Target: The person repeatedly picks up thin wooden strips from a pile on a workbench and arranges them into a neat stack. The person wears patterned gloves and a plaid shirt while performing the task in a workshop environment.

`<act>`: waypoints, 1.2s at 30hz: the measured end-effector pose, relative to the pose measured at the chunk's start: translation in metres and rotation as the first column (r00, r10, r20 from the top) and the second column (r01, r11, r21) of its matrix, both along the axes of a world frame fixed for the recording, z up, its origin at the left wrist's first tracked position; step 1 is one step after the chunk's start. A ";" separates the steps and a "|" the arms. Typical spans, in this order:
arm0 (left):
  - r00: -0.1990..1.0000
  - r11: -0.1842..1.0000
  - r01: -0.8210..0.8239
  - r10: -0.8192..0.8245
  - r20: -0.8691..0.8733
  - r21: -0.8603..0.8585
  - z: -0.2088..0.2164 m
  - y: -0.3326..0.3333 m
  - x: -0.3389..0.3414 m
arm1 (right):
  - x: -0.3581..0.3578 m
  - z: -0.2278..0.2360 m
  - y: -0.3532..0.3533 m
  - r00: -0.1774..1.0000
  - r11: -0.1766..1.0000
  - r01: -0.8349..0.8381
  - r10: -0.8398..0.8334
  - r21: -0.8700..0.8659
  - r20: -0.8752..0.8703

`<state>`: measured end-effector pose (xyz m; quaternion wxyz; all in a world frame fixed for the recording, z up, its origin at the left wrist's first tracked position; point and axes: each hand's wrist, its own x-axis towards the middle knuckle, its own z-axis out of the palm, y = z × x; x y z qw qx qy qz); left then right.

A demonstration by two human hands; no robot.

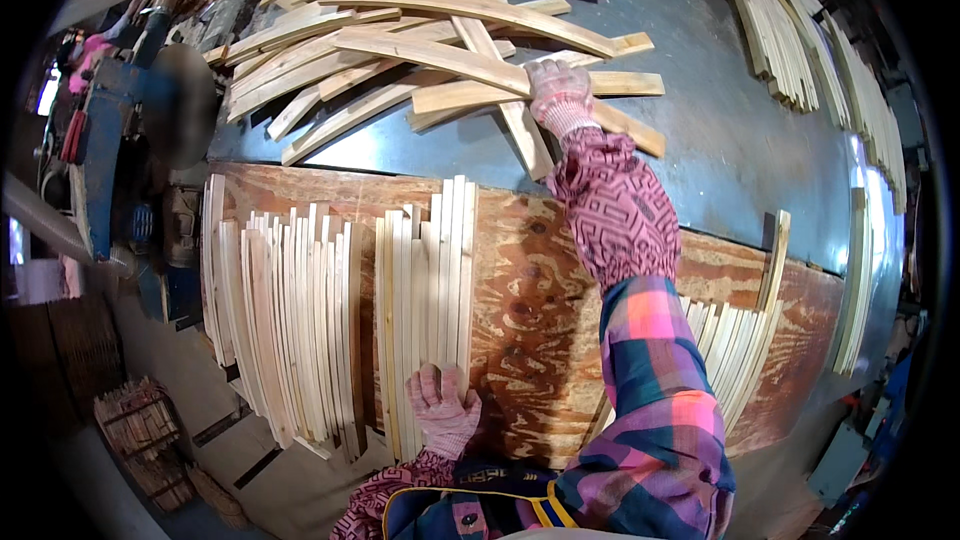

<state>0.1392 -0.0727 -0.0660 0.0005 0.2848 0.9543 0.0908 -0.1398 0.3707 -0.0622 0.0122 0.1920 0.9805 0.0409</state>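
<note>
My right hand (562,95), in a pale pink knit glove, reaches out to the far pile and has its fingers closed over a long wooden strip (430,52). Other strips cross beneath that one, and part of the grip is hidden by the hand's back. My left hand (442,410), gloved alike, lies with fingers apart on the near ends of a row of upright-edged wooden strips (430,290) close to my body. Left of this row stands a wider row of similar strips (300,310).
A brown-stained plywood board (525,330) carries the rows, with another row of strips (725,350) beside my right sleeve. Beyond it is a blue-grey metal tabletop (720,150). More strips (770,35) are at far right. A blue machine (105,150) stands at left.
</note>
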 end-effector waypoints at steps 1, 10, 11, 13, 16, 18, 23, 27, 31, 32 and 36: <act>1.000 1.000 0.001 -0.001 0.005 -0.001 0.000 -0.004 0.002 | -0.002 0.007 -0.002 0.999 0.998 0.012 -0.010 -0.059 0.037; 0.961 0.883 -0.005 -0.124 0.245 0.469 0.077 0.055 -0.069 | 0.056 0.129 -0.056 0.989 0.692 -0.128 0.146 -0.710 -0.036; 0.888 0.917 -0.105 -0.087 0.452 0.384 0.083 0.068 -0.082 | 0.071 0.130 -0.074 0.971 0.638 -0.097 0.229 -0.764 0.067; 0.536 0.610 -0.499 -0.342 0.772 0.616 0.079 0.092 -0.093 | 0.113 0.095 -0.099 0.994 0.204 -0.021 0.111 -0.979 0.002; 0.075 0.527 -0.733 -0.566 0.821 0.430 0.079 0.094 -0.094 | 0.170 0.090 -0.148 0.946 -0.413 0.036 -0.279 -0.910 0.165; 0.178 0.460 -0.820 -0.362 0.915 0.341 0.047 0.085 -0.088 | 0.180 0.073 -0.168 0.890 -0.415 0.113 -0.361 -0.903 0.277; 0.141 0.320 -0.909 -0.372 0.918 0.269 0.061 0.028 -0.100 | 0.220 0.014 -0.212 0.937 0.445 0.010 -0.316 -0.895 -0.146; 0.244 0.267 -0.907 -0.295 0.924 0.325 0.022 -0.028 -0.101 | 0.253 -0.003 -0.282 0.915 0.529 0.393 -0.310 -0.752 0.260; 0.285 0.437 -0.852 -0.075 0.956 0.288 0.040 -0.088 -0.101 | 0.314 -0.017 -0.326 0.848 0.632 0.459 -0.104 -0.624 0.519; 0.353 0.470 -0.818 -0.043 0.934 0.331 0.047 -0.111 -0.105 | 0.330 -0.048 -0.323 0.818 0.618 0.488 -0.077 -0.616 0.570; 0.832 0.708 -0.531 0.330 0.447 0.466 0.022 -0.241 -0.142 | 0.299 -0.054 -0.336 0.913 0.679 0.358 -0.110 -0.641 0.393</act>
